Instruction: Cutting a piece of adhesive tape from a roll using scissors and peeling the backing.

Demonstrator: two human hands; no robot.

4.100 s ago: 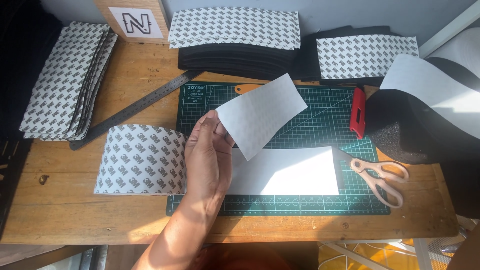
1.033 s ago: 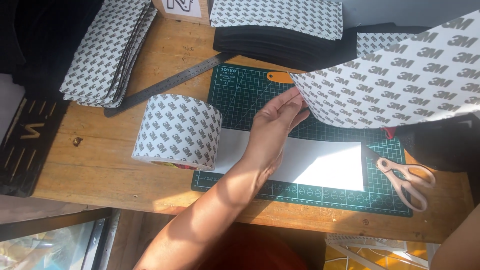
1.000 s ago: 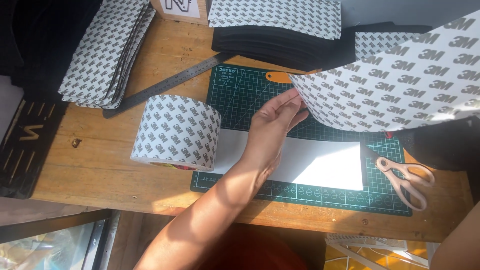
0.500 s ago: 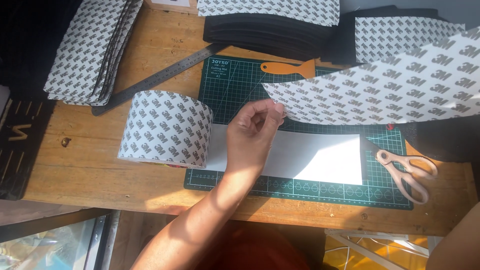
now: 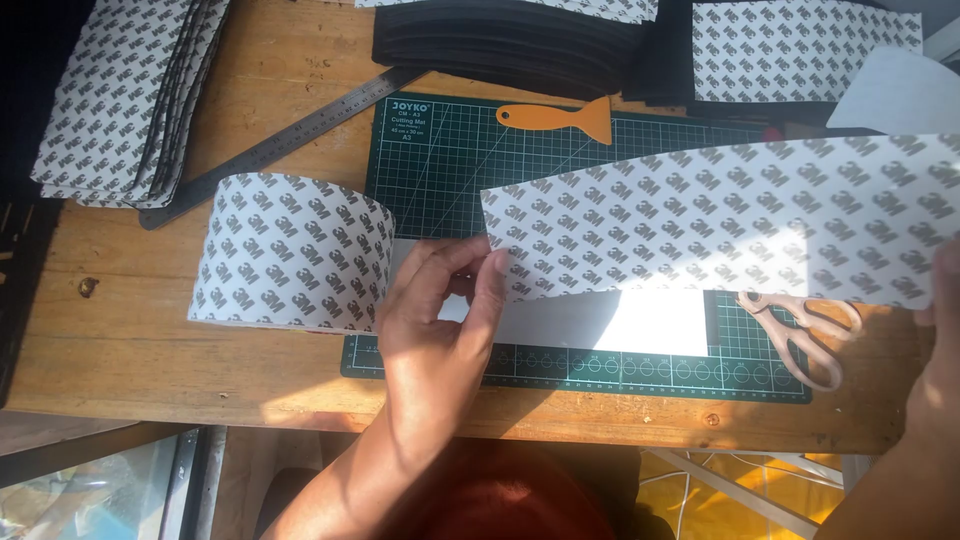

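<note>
1. Where it hangs above the mat, the printed liner strip (image 5: 720, 225) is a long white band covered in a repeating grey mark, stretched nearly level from the middle of the view to the right edge, its near edge catching bright sun.
2. Left of it stands the wide roll (image 5: 290, 250) of the same patterned sheet, resting on the wooden table (image 5: 130, 330) with its curved face toward the camera (whether the strip joins it cannot be told).
3. The table is pale timber with a knot near its left end; on it lie a stack of patterned sheets (image 5: 120, 95) at far left, a steel ruler (image 5: 280, 145) set aslant, a green cutting mat (image 5: 450, 160) with an orange scraper (image 5: 565, 118) on it, black foam sheets (image 5: 500, 45) behind, and scissors (image 5: 810, 335) at the right.
4. A white sheet (image 5: 610, 325) lies flat on the mat under the strip.
5. The left hand (image 5: 445, 300) pinches the strip's left end between thumb and fingers, just right of the roll.
6. The right hand (image 5: 940, 330) shows only at the frame's edge by the strip's right end; its grip cannot be told.
</note>
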